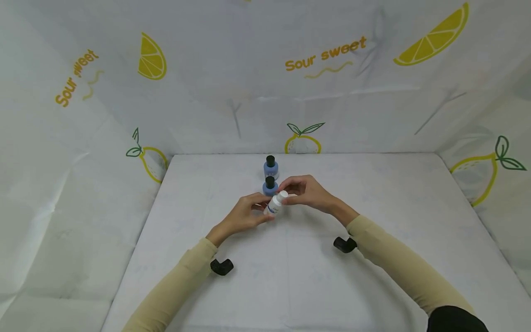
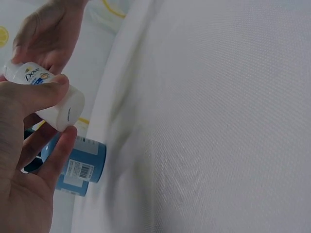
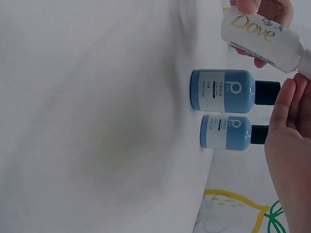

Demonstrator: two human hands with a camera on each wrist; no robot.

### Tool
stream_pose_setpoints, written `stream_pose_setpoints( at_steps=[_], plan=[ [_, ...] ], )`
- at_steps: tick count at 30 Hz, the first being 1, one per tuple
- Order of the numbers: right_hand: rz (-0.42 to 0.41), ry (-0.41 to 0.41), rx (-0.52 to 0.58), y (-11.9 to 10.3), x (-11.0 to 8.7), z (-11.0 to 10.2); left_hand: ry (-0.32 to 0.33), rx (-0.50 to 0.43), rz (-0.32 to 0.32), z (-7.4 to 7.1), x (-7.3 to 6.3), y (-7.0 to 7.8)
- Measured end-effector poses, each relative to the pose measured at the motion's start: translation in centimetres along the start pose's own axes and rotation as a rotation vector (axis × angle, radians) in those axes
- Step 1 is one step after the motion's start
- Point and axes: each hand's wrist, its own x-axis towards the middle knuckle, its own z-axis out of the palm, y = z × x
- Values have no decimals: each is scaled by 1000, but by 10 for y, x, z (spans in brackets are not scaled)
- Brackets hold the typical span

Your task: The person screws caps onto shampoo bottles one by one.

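Observation:
My left hand point(image 1: 245, 213) grips the body of a small white Dove bottle point(image 1: 274, 205), thumb on one side and fingers on the other. The bottle is tilted, its white cap point(image 1: 283, 195) toward my right hand point(image 1: 306, 192). Thumb and fingers of that hand pinch around the cap. In the left wrist view the base of the bottle point(image 2: 71, 109) faces the camera, above the table. Just behind the hands, a blue bottle with a black cap point(image 3: 221, 91) stands upright. A second blue bottle point(image 3: 225, 132) of the same kind stands behind it.
The white-covered table point(image 1: 265, 286) meets a white backdrop printed with lemons point(image 1: 303, 143) and lettering. Black camera mounts point(image 1: 221, 267) stick out from both sleeved wrists.

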Motion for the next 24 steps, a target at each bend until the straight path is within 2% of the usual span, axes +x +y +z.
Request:
stream_pose_setpoints(
  at_steps=[8, 15, 24],
  plan=[
    [11, 70, -16, 1, 3, 5, 6, 12, -7, 0, 1, 0],
    [37, 132, -67, 2, 6, 9, 22, 27, 12, 0, 2, -1],
    [39, 156, -67, 8, 8, 14, 25, 22, 12, 1, 1, -3]
  ],
)
